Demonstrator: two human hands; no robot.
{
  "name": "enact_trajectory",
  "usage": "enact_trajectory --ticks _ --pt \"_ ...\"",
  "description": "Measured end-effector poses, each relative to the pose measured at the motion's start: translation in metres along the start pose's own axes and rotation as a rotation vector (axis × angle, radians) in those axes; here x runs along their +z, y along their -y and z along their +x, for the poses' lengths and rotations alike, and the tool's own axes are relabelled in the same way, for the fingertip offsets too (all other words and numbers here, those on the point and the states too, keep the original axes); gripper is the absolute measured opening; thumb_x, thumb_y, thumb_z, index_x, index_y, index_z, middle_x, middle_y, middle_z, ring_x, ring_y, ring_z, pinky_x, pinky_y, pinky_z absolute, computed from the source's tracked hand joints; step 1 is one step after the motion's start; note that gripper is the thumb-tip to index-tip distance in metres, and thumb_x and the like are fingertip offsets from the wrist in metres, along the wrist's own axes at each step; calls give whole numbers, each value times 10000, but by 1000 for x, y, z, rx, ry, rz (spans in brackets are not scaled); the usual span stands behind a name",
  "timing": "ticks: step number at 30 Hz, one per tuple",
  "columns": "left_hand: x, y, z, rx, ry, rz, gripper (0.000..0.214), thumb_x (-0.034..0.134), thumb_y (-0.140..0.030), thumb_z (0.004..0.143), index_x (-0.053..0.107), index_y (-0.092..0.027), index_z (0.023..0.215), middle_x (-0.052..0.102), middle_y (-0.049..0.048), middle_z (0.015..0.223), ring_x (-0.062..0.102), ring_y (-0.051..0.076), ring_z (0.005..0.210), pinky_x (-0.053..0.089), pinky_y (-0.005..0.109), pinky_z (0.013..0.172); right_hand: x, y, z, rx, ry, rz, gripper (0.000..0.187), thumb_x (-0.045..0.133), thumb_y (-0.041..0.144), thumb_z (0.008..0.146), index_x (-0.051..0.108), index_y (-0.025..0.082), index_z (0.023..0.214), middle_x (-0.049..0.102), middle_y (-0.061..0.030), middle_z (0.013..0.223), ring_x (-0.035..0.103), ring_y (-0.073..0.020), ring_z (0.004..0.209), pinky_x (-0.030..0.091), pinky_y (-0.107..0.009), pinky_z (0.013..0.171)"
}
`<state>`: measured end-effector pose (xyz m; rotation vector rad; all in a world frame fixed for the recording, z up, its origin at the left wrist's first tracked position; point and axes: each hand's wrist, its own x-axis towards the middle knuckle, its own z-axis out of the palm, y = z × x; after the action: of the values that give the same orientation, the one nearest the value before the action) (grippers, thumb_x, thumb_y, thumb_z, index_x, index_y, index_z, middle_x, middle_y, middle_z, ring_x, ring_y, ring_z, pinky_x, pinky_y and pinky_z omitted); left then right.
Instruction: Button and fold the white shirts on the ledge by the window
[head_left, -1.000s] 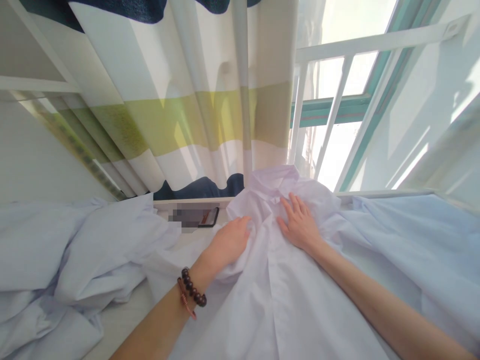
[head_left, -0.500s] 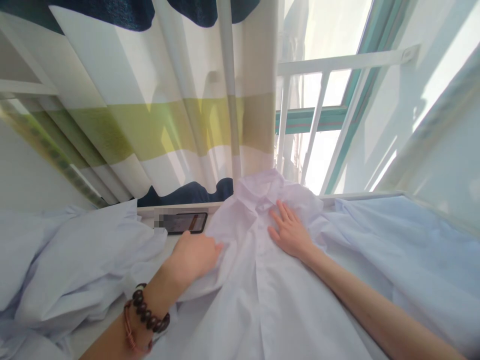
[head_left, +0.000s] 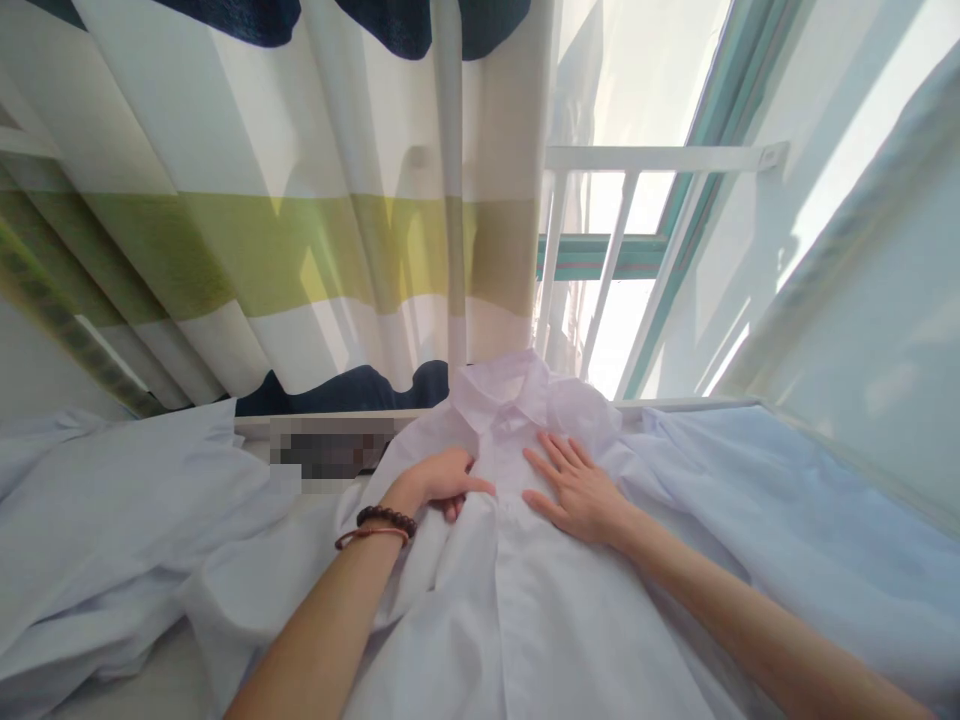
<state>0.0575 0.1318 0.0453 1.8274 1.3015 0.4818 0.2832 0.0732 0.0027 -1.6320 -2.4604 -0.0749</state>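
Observation:
A white collared shirt (head_left: 547, 620) lies front up in the middle, its buttoned placket running toward me and its collar at the far edge. My left hand (head_left: 448, 478), with a dark bead bracelet (head_left: 386, 520) and a thin reddish-brown band at the wrist, is closed on the shirt's front, left of the placket. Its thumb points right and its other fingers curl under, partly hidden by cloth. My right hand (head_left: 574, 492) lies flat with fingers spread on the shirt's chest, just right of the placket below the collar.
White crumpled cloth (head_left: 112, 530) lies at the left, and pale bluish-white cloth (head_left: 795, 510) at the right. A phone (head_left: 330, 452), mostly pixelated, rests behind my left hand. Beyond are a striped curtain (head_left: 337, 250), a white railing (head_left: 660, 158) and a green-framed window.
My left hand has moved right, from the shirt's left side to beside the placket, drawing cloth with it. The collar sits more upright and open. My right hand stays flat on the chest.

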Motion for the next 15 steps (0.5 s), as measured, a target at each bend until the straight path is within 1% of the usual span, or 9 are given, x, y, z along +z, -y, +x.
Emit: enact_trajectory --ticks 2,3,4,5,6,8,11,13,15 --pt "-4 -1 -5 -146 203 42 308 842 -349 533 595 -173 483 601 71 416 580 244 359 482 350 433 -10 4 9 21 -13 13 562 446 497 931 526 185 1392 502 -153 1439 399 -314 1361 189 -519 1150" --pt "-5 -4 -4 -228 269 94 351 841 -398 545 578 -176 470 600 80 413 580 246 354 481 353 430 -14 7 15 50 -28 31 469 465 417 927 598 186 1313 595 -144 1337 480 -314 1286 240 -522 1121" --pt "-6 -8 0 -290 286 144 394 830 -457 561 567 -180 466 601 88 412 588 252 363 485 355 439 -17 11 23 82 -42 50 396 457 329 923 645 187 1242 657 -132 1240 546 -306 1205 304 -508 1078" --pt "-7 -11 5 -321 249 190 434 801 -528 586 564 -183 471 600 91 410 600 258 379 491 356 453 -18 14 32 111 -54 80 371 431 248 916 666 188 1197 691 -119 1169 592 -291 1134 366 -477 1025" --pt "-7 -14 11 -320 171 225 474 746 -600 630 570 -185 481 598 94 405 613 267 401 495 356 468 -18 17 39 133 -71 124 390 401 184 905 663 188 1193 707 -108 1136 622 -274 1083 415 -438 969" --pt "-5 -14 24 -275 -1 264 548 558 -675 772 612 -181 539 617 113 437 660 293 496 509 362 522 -11 23 51 162 -142 241 452 370 129 889 608 188 1269 709 -93 1142 648 -245 1033 462 -377 889" --pt "4 -6 33 -169 -271 296 562 329 -534 942 688 -151 740 725 189 725 708 338 829 519 400 709 6 25 56 199 -280 447 487 379 153 890 527 183 1353 720 -84 1088 666 -228 959 487 -351 834" --pt "12 2 34 -91 -407 304 477 317 -437 968 694 -152 902 733 198 948 669 339 1008 491 422 817 14 23 56 200 -326 559 523 386 173 886 469 183 1402 731 -69 1019 668 -222 915 495 -355 830" --pt "20 8 34 -9 -465 279 384 365 -421 964 669 -193 1019 728 142 1036 658 301 1040 481 398 850 19 21 55 188 -350 642 582 389 162 865 400 180 1446 728 -57 1016 661 -218 930 492 -361 862"
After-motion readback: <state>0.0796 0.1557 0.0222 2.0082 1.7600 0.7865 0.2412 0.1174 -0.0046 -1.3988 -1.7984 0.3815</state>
